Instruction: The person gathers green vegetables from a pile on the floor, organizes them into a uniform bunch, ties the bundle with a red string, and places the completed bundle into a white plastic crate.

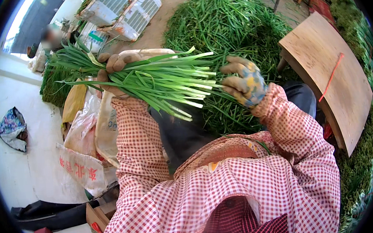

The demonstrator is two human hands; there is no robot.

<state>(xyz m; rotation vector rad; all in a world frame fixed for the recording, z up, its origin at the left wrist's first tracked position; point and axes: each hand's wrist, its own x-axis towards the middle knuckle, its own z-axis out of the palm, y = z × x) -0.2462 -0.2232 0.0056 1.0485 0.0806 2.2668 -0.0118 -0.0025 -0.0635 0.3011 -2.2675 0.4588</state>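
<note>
My left hand (115, 68), in a brown work glove, is closed round a bunch of long green garlic chives (162, 77). The bunch lies nearly level, leafy tops to the left and pale cut ends to the right. Just beyond those pale ends is my right hand (245, 81), in a brown glove with a blue and yellow back. Its fingers are curled in, and whatever they may grip is too small to make out. A large heap of loose chives (218, 21) spreads out in front of me and continues below the right hand.
At my right stands a curved wooden board (330, 76) with a red tie on it. Tied green bundles (359, 178) line the far right. White plastic crates (132, 16) stand at the upper left. A pale tub (105, 126) and plastic sacks (83, 123) sit by my left forearm. Another person (51, 37) is at the far left.
</note>
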